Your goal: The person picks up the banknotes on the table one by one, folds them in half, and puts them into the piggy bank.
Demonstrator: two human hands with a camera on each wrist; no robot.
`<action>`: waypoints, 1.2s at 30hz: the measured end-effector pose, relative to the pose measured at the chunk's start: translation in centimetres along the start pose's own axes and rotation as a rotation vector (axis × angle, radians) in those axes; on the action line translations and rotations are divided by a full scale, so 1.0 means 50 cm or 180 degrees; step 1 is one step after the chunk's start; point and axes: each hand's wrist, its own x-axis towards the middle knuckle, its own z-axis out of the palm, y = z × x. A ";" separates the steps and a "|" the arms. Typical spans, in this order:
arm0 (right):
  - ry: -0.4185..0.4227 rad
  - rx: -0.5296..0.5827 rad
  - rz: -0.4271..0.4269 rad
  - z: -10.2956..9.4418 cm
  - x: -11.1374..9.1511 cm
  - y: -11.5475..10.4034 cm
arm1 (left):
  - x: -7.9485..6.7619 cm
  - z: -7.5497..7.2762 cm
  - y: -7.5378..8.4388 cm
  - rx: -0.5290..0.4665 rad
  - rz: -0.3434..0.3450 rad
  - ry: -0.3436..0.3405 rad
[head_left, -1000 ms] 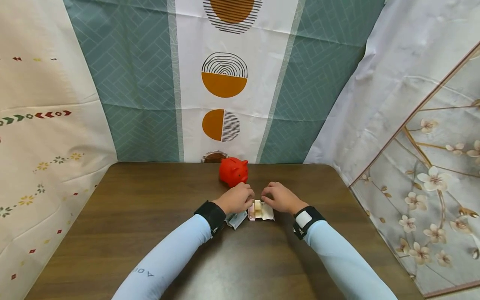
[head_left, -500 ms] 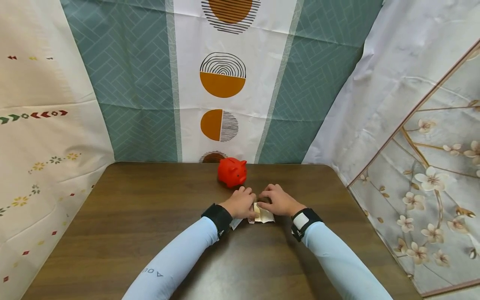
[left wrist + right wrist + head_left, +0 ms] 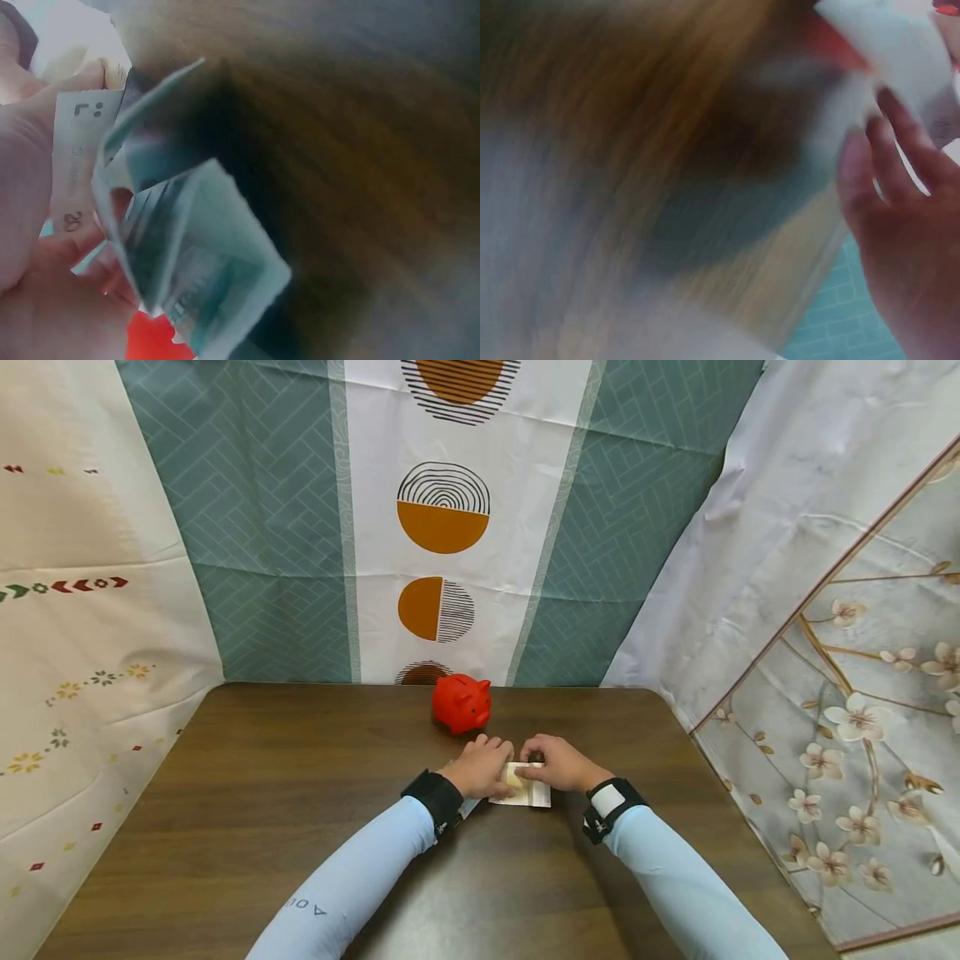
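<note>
A pale yellowish banknote (image 3: 538,794) lies spread between my two hands over the table. My left hand (image 3: 483,768) holds its left side, with the thumb over the note. On the right, my right hand (image 3: 561,763) pinches the note's upper right part with curled fingers, thumb on top. In the left wrist view, a creased greenish banknote (image 3: 232,262) stands folded beside the left fingers, and a pale note strip marked 20 (image 3: 73,165) shows against the hand. The right wrist view is blurred; pale paper (image 3: 889,37) shows past the fingertips.
A red piggy bank (image 3: 461,703) stands just behind the left hand, near the table's back edge. The brown wooden table (image 3: 300,827) reaches to patterned cloth hangings (image 3: 285,610) at the back and sides.
The left hand has moved slightly right and its thumb now lies over the yellowish note. That note looks more spread out and flatter. The greenish note is now mostly hidden in the head view.
</note>
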 end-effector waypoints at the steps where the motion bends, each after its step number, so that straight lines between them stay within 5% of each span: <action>1: -0.0008 0.0145 0.0021 0.000 -0.001 0.002 | 0.001 -0.001 -0.001 -0.0063 0.0014 0.0012; 8: -0.0041 0.0868 0.0135 -0.007 -0.010 0.005 | -0.005 -0.012 -0.011 -0.0630 0.0166 0.0219; 14: 0.0120 0.0891 0.0127 -0.014 -0.016 0.002 | -0.029 -0.022 -0.035 -0.1166 0.0167 0.0521; 23: -0.0266 0.1846 0.0349 -0.035 -0.030 -0.001 | -0.081 -0.053 -0.059 -0.2052 -0.0087 0.1363; 29: 0.0222 0.1930 0.0383 -0.062 -0.033 -0.027 | -0.123 -0.084 -0.063 -0.2636 -0.0233 0.1687; 36: 0.0718 0.2339 0.0217 -0.085 -0.024 -0.090 | -0.173 -0.135 -0.049 -0.2889 -0.0371 0.2124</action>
